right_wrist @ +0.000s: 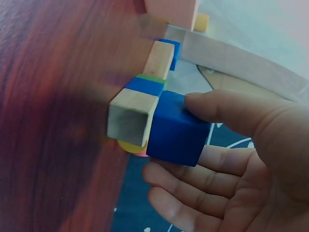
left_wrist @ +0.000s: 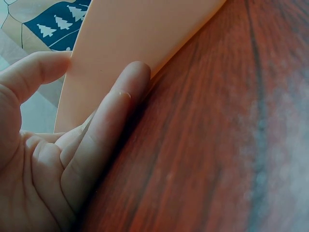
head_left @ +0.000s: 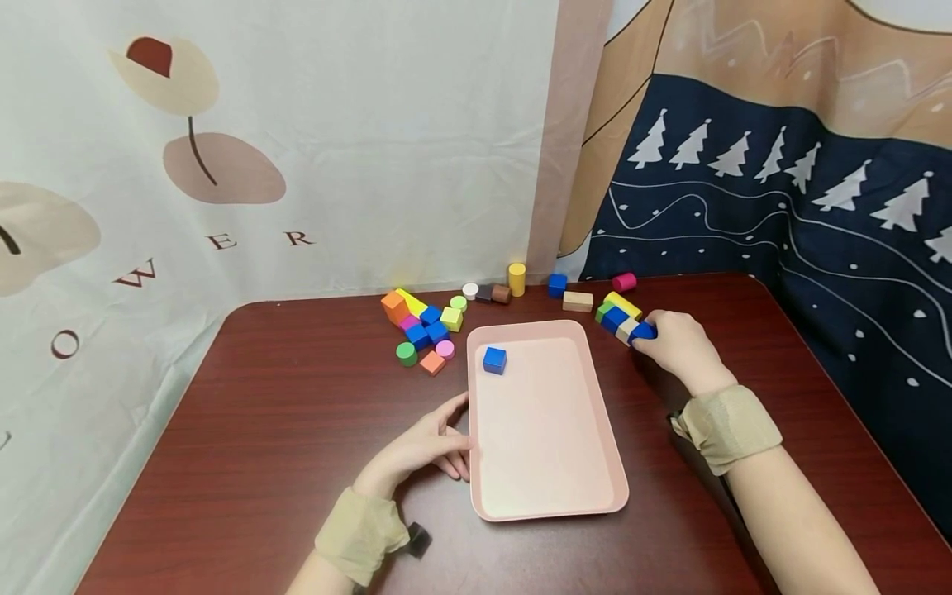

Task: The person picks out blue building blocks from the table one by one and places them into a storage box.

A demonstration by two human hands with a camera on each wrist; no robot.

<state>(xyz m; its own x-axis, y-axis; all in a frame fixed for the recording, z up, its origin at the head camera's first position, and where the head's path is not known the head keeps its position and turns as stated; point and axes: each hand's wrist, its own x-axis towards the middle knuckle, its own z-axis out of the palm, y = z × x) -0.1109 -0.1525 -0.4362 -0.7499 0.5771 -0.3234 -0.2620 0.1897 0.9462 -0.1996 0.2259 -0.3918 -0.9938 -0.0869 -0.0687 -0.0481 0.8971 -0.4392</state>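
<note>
My right hand pinches a blue cube between thumb and fingers at the right of the table. Close beside that cube is a pale wooden block, lined up with another blue block and a green one. A yellow cylinder lies along the row. Fingers of my left hand touch the left side of the pink tray, extended against its outer wall in the left wrist view. Inside the tray, near its far left corner, sits one blue cube.
Several coloured blocks, among them an orange block and a green cylinder, cluster left of the tray. Along the back edge stand a yellow cylinder, a wooden block and a magenta cylinder. Printed curtains hang behind.
</note>
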